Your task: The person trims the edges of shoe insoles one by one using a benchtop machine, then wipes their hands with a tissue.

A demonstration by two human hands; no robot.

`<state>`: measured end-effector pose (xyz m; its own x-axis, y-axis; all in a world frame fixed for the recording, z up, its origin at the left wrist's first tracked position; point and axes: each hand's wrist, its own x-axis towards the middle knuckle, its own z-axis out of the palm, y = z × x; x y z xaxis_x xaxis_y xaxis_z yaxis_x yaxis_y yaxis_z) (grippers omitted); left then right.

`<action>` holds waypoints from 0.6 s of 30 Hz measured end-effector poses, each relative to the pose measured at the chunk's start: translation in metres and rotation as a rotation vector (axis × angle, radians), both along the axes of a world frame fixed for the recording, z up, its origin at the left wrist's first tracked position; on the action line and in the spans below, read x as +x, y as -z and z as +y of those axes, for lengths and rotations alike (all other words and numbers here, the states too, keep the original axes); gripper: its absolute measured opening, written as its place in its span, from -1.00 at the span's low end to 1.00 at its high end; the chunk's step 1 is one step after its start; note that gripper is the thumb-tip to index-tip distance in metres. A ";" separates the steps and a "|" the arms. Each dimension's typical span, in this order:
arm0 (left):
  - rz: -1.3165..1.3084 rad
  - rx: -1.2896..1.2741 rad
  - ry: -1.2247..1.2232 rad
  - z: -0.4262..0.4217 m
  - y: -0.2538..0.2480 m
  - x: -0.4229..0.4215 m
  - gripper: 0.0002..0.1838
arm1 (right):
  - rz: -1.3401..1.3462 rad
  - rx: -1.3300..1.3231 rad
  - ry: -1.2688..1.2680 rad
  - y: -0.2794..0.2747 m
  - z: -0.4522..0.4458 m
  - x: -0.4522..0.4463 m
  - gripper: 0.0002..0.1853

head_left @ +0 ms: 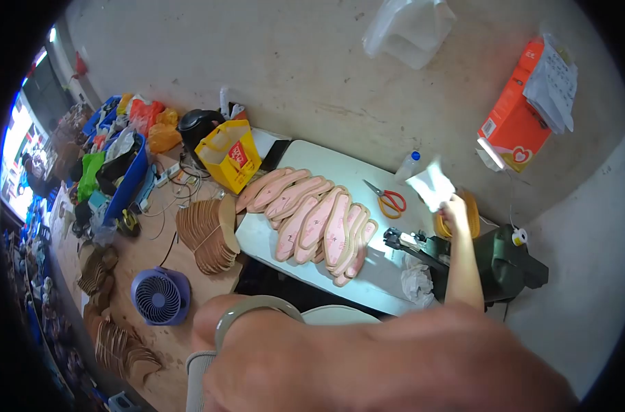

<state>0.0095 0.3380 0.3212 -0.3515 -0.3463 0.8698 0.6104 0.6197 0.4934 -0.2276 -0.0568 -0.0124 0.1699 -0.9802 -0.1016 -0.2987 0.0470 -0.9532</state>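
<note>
Beside the sewing machine point(501, 264), my right hand point(454, 210) is closed on the lower edge of a bright white sheet point(432, 187). Whether the sheet is paper or cloth I cannot tell. My left hand point(388, 357) is very close to the camera and blurred, with a pale bangle point(257, 303) at the wrist; its fingers cannot be made out. Scissors point(386, 200) with orange handles lie left of my right hand. Pink insoles point(314, 223) overlap in rows on the white table point(319, 154).
A blue-capped bottle point(408, 166) and a yellow container point(472, 214) stand near the wall. Crumpled plastic point(417, 281) lies by the machine. Left are a yellow bag point(228, 156), a brown insole stack point(208, 235), a purple fan point(160, 296) and a blue bin point(128, 180).
</note>
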 end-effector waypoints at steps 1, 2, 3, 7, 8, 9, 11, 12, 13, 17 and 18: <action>-0.087 0.017 -0.136 0.001 0.005 0.012 -0.49 | 0.058 -0.154 -0.098 -0.038 0.043 0.026 -0.89; -0.183 0.037 -0.276 -0.002 0.013 0.023 -0.49 | 0.170 -0.214 -0.156 -0.055 0.064 0.038 -0.84; -0.313 0.061 -0.515 -0.006 0.025 0.030 -0.49 | 0.280 -0.274 -0.215 -0.068 0.081 0.048 -0.79; -0.565 0.347 -1.321 -0.033 0.116 0.026 -0.44 | -0.147 -0.133 -0.505 -0.140 0.183 0.076 -0.78; -0.540 0.376 -1.369 -0.039 0.138 0.023 -0.43 | -0.245 -0.073 -0.583 -0.159 0.205 0.078 -0.77; -0.510 0.406 -1.418 -0.041 0.151 0.021 -0.41 | -0.340 -0.012 -0.663 -0.174 0.222 0.079 -0.76; -0.461 0.621 -1.136 -0.031 0.153 0.019 -0.46 | -0.390 -0.159 -0.766 -0.186 0.244 0.083 -0.76; -0.435 0.722 -0.990 -0.026 0.154 0.019 -0.49 | -0.414 -0.233 -0.816 -0.190 0.251 0.085 -0.76; -0.360 0.884 -0.893 -0.018 0.155 0.018 -0.54 | -0.390 -0.444 -0.789 -0.193 0.253 0.091 -0.77; -0.268 0.913 -0.986 0.007 0.157 0.018 -0.76 | -0.415 -0.468 -0.972 -0.191 0.273 0.099 -0.81; -0.408 0.704 -1.128 0.012 0.144 0.022 -0.77 | -0.266 -0.518 -0.922 -0.186 0.286 0.091 -0.80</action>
